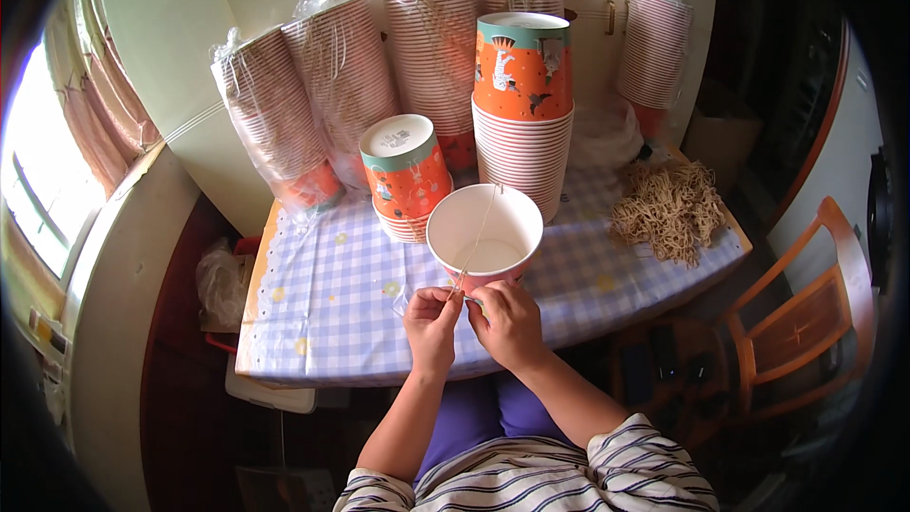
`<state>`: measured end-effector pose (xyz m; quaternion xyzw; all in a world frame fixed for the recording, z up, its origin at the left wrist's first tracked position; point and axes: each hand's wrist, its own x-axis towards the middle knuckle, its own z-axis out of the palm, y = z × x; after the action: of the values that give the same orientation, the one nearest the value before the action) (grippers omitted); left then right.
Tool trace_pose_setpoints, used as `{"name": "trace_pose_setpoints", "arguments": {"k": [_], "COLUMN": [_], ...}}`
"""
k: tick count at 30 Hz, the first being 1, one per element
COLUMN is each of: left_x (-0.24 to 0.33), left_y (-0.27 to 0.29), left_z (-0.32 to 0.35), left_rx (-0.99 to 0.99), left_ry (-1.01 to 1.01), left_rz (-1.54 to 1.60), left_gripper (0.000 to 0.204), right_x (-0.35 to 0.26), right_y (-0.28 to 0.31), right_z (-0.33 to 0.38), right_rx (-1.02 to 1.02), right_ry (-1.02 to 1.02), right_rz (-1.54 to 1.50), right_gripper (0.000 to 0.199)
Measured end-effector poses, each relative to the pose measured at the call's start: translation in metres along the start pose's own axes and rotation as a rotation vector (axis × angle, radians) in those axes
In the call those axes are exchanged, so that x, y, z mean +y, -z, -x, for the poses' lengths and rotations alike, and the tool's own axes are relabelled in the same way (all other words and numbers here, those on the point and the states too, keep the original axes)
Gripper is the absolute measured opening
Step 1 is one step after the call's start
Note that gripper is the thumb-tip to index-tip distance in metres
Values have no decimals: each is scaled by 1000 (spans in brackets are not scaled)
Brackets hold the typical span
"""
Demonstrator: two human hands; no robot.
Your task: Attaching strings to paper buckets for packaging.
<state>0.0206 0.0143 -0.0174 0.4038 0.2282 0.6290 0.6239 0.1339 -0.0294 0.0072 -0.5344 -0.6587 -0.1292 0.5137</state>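
Observation:
An open white-lined paper bucket (495, 220) stands tilted toward me near the table's front edge. A thin beige string (484, 228) runs across its mouth from the far rim to the near rim. At the near rim, my left hand (433, 320) is closed, pinching the string between thumb and fingertips. My right hand (505, 320) is closed beside it, its thumb and fingers pressed together close to the same rim. What sits between the right fingertips is too small to make out. Both hands nearly touch each other.
Upside-down orange buckets form a short stack (409, 171) and a tall stack (523, 114) behind. Bagged bucket stacks (341, 76) line the back. A heap of beige strings (669, 210) lies at right on the checked tablecloth (332, 303). A wooden chair (801, 322) stands right.

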Motion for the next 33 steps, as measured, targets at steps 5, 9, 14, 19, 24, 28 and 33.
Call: {"name": "trace_pose_setpoints", "arguments": {"k": [5, 9, 14, 19, 24, 28, 33], "left_x": [2, 1, 0, -3, 1, 1, -7], "left_y": [-1, -2, -3, -1, 0, -2, 2], "left_z": [1, 0, 0, 3, 3, 3, 7], "left_rx": [20, 1, -6, 34, 13, 42, 90], "left_ry": [-10, -32, -30, -147, -618, -695, -384], "left_rz": [-24, -26, -40, -226, -842, -913, -538], "left_gripper": [12, 12, 12, 12, 15, 17, 14], "right_x": [-2, -1, 3, 0, -1, 0, 3], "right_y": [1, 1, -2, -4, -5, -6, -11], "right_z": [-1, -2, -1, -3, -3, -4, -1], "right_rx": [4, 9, 3, -1, 10, 34, 50], "right_ry": [4, 8, 24, 21, -16, -40, -18], "right_rz": [-3, 3, 35, 33, 9, -26, -4], "right_gripper": [26, 24, 20, 18, 16, 13, 14]}}
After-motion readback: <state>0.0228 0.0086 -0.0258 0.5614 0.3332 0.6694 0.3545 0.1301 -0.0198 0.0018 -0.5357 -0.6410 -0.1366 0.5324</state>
